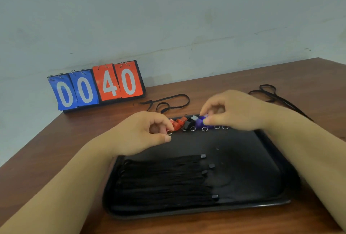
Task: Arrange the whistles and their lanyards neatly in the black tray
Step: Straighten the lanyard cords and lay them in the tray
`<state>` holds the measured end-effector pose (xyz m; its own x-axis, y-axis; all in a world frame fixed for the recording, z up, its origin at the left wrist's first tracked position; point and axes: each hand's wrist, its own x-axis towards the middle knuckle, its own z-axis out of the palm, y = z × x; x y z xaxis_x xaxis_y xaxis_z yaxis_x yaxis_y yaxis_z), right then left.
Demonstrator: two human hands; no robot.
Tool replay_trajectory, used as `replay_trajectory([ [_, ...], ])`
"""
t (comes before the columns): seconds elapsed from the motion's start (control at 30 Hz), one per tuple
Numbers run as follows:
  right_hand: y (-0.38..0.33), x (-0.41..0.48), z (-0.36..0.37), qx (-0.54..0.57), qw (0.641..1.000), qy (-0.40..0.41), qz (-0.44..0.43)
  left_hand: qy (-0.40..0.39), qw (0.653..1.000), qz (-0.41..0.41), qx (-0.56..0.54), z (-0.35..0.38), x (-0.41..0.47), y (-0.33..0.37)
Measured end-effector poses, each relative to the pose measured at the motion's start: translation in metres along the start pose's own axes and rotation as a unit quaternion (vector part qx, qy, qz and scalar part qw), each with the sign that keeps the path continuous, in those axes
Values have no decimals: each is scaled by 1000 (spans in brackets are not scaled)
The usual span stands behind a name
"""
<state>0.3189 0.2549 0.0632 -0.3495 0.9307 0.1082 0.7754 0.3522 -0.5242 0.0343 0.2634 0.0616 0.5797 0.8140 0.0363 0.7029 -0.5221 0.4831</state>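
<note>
A black tray (pixel 265 192) lies on the wooden table. Along its far edge stands a row of whistles with metal rings: a red whistle (pixel 178 123), a black whistle (pixel 189 122) and a purple whistle (pixel 200 121). My left hand (pixel 148 132) pinches at the left end of the row, by a metal ring beside the red whistle. My right hand (pixel 232 110) pinches the purple whistle and hides the whistles further right. Several folded black lanyards (pixel 162 177) lie side by side in the tray's near left part.
Two loose black lanyards lie on the table beyond the tray, one behind the whistles (pixel 168 102) and one at the far right (pixel 275 95). A flip scoreboard (pixel 97 86) reading 00 40 stands against the wall at the back left.
</note>
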Motion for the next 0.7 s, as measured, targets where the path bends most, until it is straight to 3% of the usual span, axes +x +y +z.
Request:
replay_trajectory([
  [0.1,32,5,-22,21,989,133,66,-19,999,37,1,-5,27,41],
  [0.2,73,6,-38,34,967,201,154,-32,997,62,28,-1,71,87],
  [0.3,109,-2,-52,0,942,208,262,-25,995,73,61,20,126,113],
  [0.47,145,-17,-56,-55,872,170,456,-59,985,71,146,65,214,120],
  [0.7,167,-7,-47,-20,851,204,483,-70,980,38,183,110,288,119],
])
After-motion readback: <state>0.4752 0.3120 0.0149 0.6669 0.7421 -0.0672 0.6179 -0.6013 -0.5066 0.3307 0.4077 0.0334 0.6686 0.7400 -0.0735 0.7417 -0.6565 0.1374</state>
